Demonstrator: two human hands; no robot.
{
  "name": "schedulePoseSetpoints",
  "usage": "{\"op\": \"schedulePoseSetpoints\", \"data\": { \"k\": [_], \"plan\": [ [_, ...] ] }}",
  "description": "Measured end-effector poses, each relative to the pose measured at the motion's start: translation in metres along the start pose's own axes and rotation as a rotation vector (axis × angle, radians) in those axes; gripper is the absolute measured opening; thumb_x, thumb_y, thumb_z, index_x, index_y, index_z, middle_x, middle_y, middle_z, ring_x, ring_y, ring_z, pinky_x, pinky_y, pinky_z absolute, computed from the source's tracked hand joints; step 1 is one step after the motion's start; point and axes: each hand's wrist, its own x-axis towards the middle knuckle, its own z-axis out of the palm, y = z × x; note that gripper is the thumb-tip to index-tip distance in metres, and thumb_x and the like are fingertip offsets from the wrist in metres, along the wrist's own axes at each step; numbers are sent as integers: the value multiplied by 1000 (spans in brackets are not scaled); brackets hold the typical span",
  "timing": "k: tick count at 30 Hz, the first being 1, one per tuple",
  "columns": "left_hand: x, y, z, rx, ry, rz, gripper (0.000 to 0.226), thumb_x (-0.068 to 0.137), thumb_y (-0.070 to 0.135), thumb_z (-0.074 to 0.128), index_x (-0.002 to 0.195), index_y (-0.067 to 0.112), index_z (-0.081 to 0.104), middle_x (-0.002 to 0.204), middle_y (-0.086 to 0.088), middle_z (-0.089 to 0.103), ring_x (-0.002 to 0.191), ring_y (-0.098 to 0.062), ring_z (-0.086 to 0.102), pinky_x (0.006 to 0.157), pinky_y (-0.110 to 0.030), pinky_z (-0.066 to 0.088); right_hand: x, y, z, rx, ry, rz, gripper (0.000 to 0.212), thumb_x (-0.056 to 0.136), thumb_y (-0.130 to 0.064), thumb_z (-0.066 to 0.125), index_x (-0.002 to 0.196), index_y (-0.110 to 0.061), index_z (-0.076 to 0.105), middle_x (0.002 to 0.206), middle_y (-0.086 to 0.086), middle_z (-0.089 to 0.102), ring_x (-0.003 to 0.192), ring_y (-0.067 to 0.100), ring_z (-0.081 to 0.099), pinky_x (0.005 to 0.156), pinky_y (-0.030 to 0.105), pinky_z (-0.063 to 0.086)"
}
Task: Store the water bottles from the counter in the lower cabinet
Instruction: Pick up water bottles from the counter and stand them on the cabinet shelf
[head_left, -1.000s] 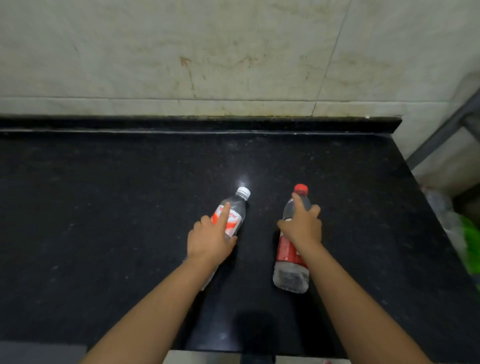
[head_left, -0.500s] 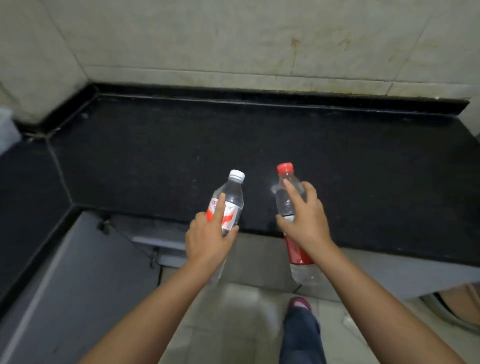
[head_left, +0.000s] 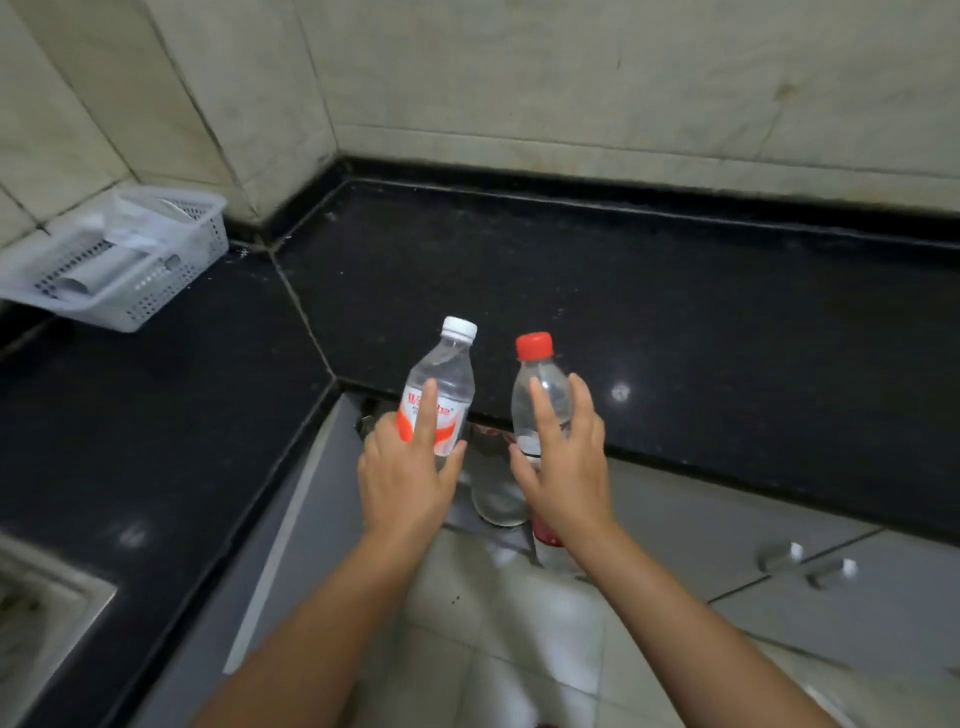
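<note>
My left hand (head_left: 410, 475) grips a clear water bottle with a white cap and a red-and-white label (head_left: 448, 376), held upright. My right hand (head_left: 563, 467) grips a second clear bottle with a red cap (head_left: 535, 379), its red label low behind my palm. Both bottles hang in the air just off the inner corner of the black L-shaped counter (head_left: 675, 322), above the floor. Grey lower cabinet doors (head_left: 810, 597) with metal handles run under the counter at the right; they look closed.
A white perforated basket (head_left: 140, 270) with papers sits on the counter's left wing against the tiled wall. A sink edge (head_left: 47, 608) shows at the lower left. Pale floor tiles (head_left: 519, 623) lie between the cabinet fronts below my arms.
Both bottles were lifted off the counter and drawn back past its edge. My view has swung left and down, bringing the basket, sink and cabinet doors into sight.
</note>
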Motion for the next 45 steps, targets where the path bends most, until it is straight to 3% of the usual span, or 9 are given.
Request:
{"op": "schedulePoseSetpoints", "data": {
  "k": [5,12,18,20,24,28,32,41,45],
  "plan": [
    [-16,-69,41,-91,59,-6,84,57,17,85,127,8,40,82,-30,60,65,-42,60,56,-43,52,-23,-13,70,48,19,38,83,58,0,80,125,-17,33,123,41,43,98,57,52,72,53,50],
    [-36,-145,146,-118,50,36,90,45,20,89,119,8,38,81,-29,62,61,-38,61,51,-37,52,-68,19,176,-62,40,76,83,53,-4,84,120,-10,37,118,44,45,99,56,53,72,54,49],
    [-61,-186,268,-236,46,10,72,66,32,73,123,11,35,86,-30,62,68,-42,62,58,-43,54,-99,89,278,-93,125,2,74,63,-9,79,121,-9,34,128,38,36,104,56,49,79,58,46],
    [-58,-198,303,-275,105,7,64,72,40,57,125,12,32,94,-32,60,78,-44,62,65,-47,54,-101,114,309,-108,227,-83,65,68,-15,70,122,-8,33,130,27,28,110,54,46,84,56,43],
    [-25,-223,353,-262,300,93,64,72,34,62,124,13,30,97,-37,57,82,-48,59,71,-50,51,-90,151,357,-105,405,-237,58,76,-19,64,123,-12,31,130,17,20,119,37,28,95,46,31],
    [-5,-240,372,-192,440,147,56,77,36,50,124,13,29,99,-38,56,83,-50,57,74,-52,49,-82,167,382,-158,487,-335,56,78,-20,60,124,-15,29,131,16,18,120,39,30,96,45,34],
    [11,-237,370,-229,459,87,65,75,26,68,125,15,28,101,-39,54,86,-51,55,78,-55,47,-70,157,388,-198,540,-297,50,80,-26,53,123,-14,30,128,16,21,110,48,49,84,53,46],
    [58,-228,370,-271,561,88,80,58,11,83,119,5,31,94,-44,55,78,-55,57,71,-61,47,-31,147,395,-120,622,-330,69,67,-12,77,119,-12,31,126,17,21,116,36,27,86,59,42],
    [68,-230,380,-246,602,80,80,57,12,83,117,5,32,91,-44,55,77,-53,59,69,-61,48,-22,156,396,-66,626,-246,60,71,-14,69,118,-12,31,126,41,31,119,46,35,89,59,40]
  ]
}}
